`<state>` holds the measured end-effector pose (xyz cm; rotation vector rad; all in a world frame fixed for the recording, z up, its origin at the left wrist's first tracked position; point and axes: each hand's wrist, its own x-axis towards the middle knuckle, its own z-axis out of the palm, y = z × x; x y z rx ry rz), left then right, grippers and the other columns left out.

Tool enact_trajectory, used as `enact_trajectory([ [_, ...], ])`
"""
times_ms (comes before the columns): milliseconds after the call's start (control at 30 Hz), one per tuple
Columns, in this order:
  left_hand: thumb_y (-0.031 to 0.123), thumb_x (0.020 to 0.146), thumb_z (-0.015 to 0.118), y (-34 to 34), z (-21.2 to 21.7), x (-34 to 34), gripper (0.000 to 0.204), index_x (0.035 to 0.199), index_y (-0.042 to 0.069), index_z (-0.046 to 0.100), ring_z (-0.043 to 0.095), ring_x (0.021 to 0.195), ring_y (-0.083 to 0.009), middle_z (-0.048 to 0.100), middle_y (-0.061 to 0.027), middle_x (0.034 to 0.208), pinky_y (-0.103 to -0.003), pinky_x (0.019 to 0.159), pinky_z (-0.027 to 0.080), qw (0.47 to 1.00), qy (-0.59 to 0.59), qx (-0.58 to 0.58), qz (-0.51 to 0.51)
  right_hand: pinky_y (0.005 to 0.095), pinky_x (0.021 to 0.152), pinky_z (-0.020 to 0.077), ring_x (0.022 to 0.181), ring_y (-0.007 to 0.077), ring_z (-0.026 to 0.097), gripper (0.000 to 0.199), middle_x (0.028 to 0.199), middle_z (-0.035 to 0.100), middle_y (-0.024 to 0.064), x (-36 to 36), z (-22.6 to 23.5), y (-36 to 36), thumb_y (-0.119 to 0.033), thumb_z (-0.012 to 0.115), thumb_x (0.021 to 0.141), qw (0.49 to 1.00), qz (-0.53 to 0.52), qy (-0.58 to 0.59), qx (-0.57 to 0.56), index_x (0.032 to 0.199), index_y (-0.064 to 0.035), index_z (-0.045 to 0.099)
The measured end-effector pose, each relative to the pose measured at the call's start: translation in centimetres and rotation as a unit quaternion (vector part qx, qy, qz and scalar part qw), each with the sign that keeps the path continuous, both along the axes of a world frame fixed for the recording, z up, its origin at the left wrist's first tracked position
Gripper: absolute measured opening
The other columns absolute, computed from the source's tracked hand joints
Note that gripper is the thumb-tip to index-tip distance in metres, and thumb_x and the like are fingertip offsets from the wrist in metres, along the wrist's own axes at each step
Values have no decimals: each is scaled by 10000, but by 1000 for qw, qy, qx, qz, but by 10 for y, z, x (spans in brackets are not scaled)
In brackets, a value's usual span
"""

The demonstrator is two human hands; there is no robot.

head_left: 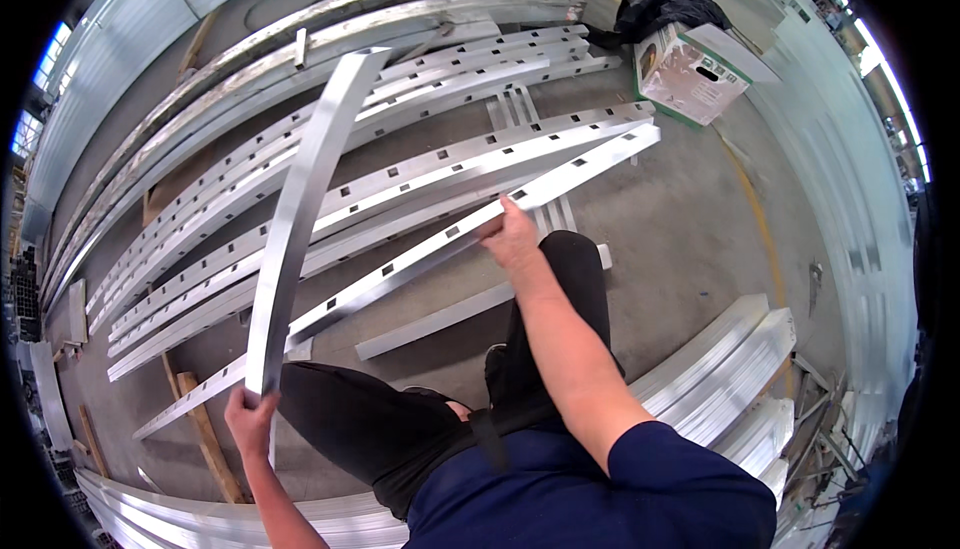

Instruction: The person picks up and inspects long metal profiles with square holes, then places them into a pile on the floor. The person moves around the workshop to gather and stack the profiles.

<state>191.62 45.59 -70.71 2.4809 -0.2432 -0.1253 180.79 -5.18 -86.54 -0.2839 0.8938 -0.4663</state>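
From my remote station I take the slotted bar (pixel 420 254) as my landmark: long, straight and silvery, with a row of dark, squarish holes along its bright upper face. My right hand (pixel 510 236) is grasping it along its edge. My left hand (pixel 252 417) is wrapped round the near end of a plain bar (pixel 300 209), smooth, shiny and hole-free, which crosses in front of the slotted bar's left part; I cannot tell whether they touch. More holed bars (pixel 480 161) lie beyond the slotted bar, and a box (pixel 685 74) sits past its right end.
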Motion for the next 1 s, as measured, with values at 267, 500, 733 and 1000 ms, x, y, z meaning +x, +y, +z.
enact_trajectory([
  [267,274,582,888,-32,-18,-51,426,766,58,571,491,599,-184,524,-30,643,-340,587,428,991,42,120,30,419,964,449,1072,285,602,439,1060,659,118,-4,-109,112,-291,729,750,787,394,216,-423,1103,-42,648],
  [500,429,497,891,-43,-10,-38,517,795,103,623,638,698,-303,639,-89,713,-434,636,497,954,1,296,-36,529,954,371,1156,264,551,470,1220,596,79,-25,-113,133,-269,724,742,238,679,389,-576,1178,-139,606],
  [733,402,530,876,-33,-12,-31,512,833,75,625,646,690,-305,648,-107,707,-406,650,499,962,50,267,20,669,1016,291,1107,296,637,365,1142,686,120,-6,-92,91,-152,673,711,235,796,280,-483,1070,-106,722],
  [1000,267,619,874,3,-26,-11,398,734,27,578,456,596,-102,514,6,624,-290,554,413,995,38,-10,95,364,837,499,957,338,640,478,995,676,175,26,2,-23,-325,733,673,550,592,146,-570,1035,-24,655],
])
